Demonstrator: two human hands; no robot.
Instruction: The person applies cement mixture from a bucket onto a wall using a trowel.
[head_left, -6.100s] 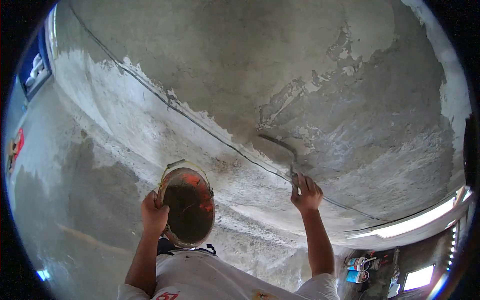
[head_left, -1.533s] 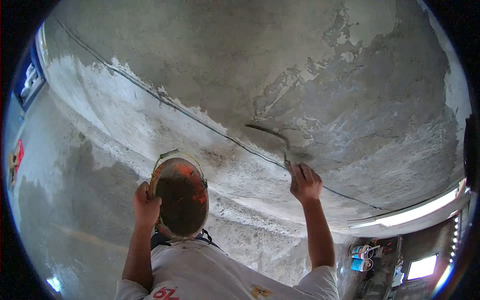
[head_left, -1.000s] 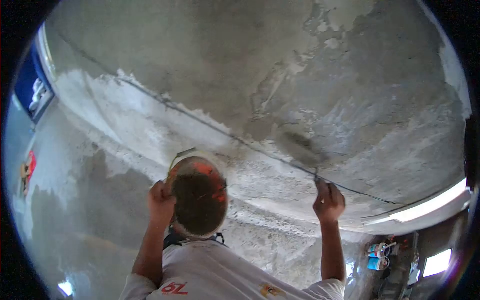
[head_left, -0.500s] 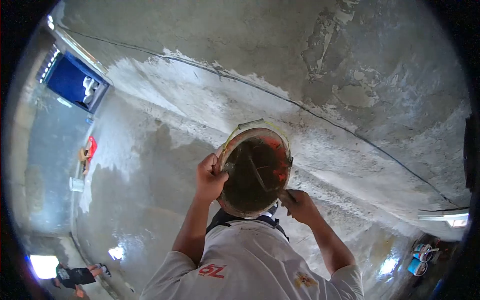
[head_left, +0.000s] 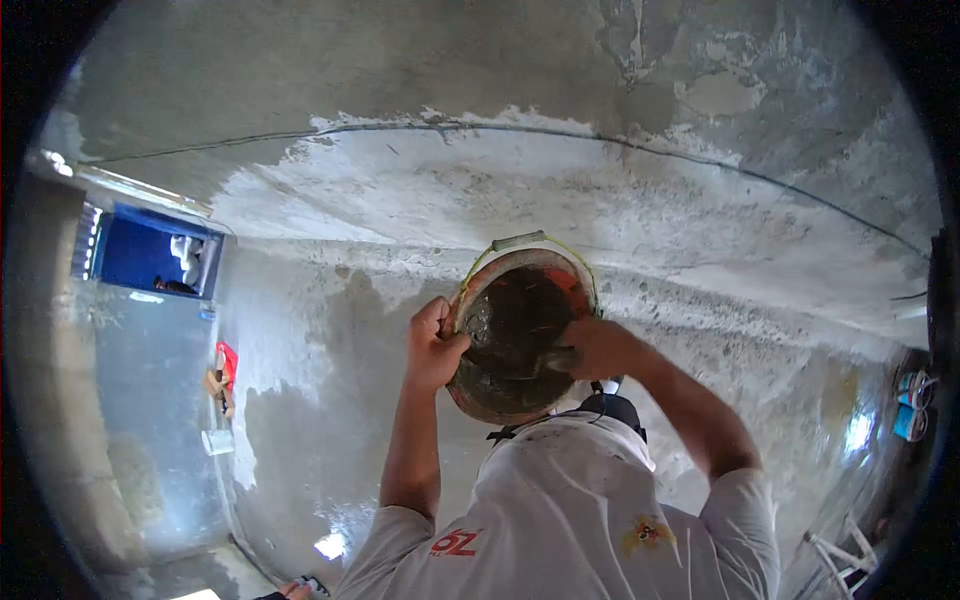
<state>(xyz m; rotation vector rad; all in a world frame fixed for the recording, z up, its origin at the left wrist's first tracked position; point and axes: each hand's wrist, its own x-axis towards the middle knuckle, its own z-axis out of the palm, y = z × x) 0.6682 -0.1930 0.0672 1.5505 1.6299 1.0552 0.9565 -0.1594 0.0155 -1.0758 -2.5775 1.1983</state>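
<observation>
A round bucket [head_left: 470,385] with a red-streaked inner wall holds dark wet mortar [head_left: 510,320]. My left hand [head_left: 436,345] grips its left rim, thumb over the edge. Over the right side of the opening, my right hand [head_left: 598,350] is closed on a tool handle [head_left: 562,360]; the tool's far end is sunk in the mortar or too dark to tell. The bucket's wire bail with its grip [head_left: 519,240] rests up along the far rim.
A cable [head_left: 620,142] runs along the patchy plastered wall [head_left: 400,60]. At the left are a blue-framed opening [head_left: 150,250], a red item [head_left: 229,362] and a pale bucket [head_left: 217,441]. Blue buckets [head_left: 910,405] and a white frame [head_left: 842,558] stand at the right. Part of another person [head_left: 298,588] shows below.
My right hand has moved from outside the bucket's lower right rim to over its opening. The camera view has turned, and the bucket appears slightly further right.
</observation>
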